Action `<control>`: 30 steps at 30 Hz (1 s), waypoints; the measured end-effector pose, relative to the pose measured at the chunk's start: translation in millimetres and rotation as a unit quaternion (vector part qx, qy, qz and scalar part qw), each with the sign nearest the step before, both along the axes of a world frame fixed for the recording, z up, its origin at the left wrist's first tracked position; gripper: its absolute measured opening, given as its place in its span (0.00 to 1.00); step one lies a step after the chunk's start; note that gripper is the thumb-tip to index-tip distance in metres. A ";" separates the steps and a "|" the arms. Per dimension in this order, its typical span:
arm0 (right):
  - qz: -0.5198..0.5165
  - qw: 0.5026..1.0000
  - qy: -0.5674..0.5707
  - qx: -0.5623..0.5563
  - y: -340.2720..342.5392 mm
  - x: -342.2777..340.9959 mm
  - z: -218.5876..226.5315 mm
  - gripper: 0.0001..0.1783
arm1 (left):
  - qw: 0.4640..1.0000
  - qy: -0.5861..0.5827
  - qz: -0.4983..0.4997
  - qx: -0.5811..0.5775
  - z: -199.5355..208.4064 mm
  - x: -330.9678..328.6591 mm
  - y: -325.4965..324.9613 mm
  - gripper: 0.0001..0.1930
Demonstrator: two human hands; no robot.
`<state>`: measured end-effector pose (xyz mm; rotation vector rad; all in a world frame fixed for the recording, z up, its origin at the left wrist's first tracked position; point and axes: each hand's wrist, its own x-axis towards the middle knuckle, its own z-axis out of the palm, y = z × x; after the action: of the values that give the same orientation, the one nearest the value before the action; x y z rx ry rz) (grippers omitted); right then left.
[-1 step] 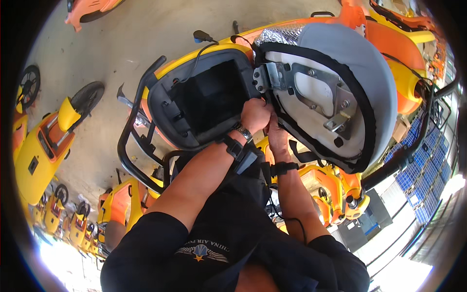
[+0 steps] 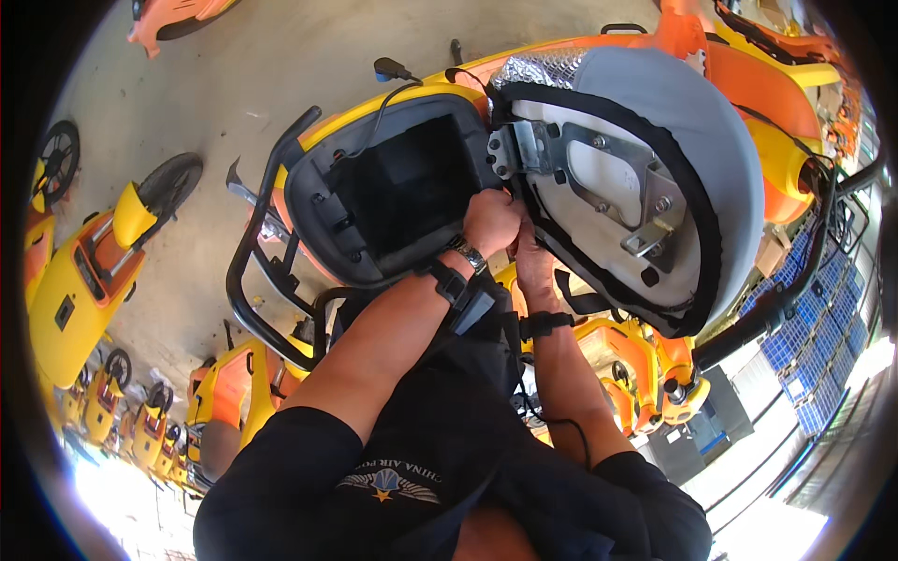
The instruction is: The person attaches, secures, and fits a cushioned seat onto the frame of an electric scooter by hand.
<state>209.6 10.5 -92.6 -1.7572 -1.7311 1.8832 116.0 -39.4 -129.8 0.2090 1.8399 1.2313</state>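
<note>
A scooter seat (image 2: 599, 168) is tipped up on its metal hinge bracket (image 2: 514, 150), underside showing. A grey seat cover (image 2: 706, 122) with silver foil lining and a black edge band (image 2: 669, 140) is around it. My left hand (image 2: 493, 227) is closed beside the band, just below the hinge. Right against it, my right hand (image 2: 535, 265) is closed too, its fingers at the band's lower corner. What either hand pinches is hidden by the fingers. Left of them gapes the dark storage box (image 2: 297, 210) under the seat.
A black grab rail (image 2: 245, 271) curves round the scooter's rear at the left. Other yellow and orange scooters (image 2: 84, 318) stand on the concrete floor (image 2: 243, 75) at left and below. Blue crates (image 2: 814, 327) are stacked at the right, near a black handlebar (image 2: 762, 313).
Both hands keep nearly the same place and grip. The view has shifted only very slightly.
</note>
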 end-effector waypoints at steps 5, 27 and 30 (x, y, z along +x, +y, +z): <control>-0.204 0.966 0.013 -0.159 -5.8 -22.9 3.2 0.12 | 0.999 -0.045 0.019 -0.023 3.0 -1.8 1.3 0.15; -0.252 0.912 0.013 -0.323 -2.1 -23.7 38.3 0.16 | 0.993 0.026 -0.106 -0.036 17.9 -18.2 -6.1 0.18; -0.283 0.905 0.001 -0.317 -3.7 -22.5 40.6 0.17 | 0.997 -0.013 -0.071 -0.031 21.6 -15.1 -6.6 0.17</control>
<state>187.1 6.8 -51.9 -2.1084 -0.4753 2.2505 100.9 -46.1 -108.2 0.2828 1.8052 1.0733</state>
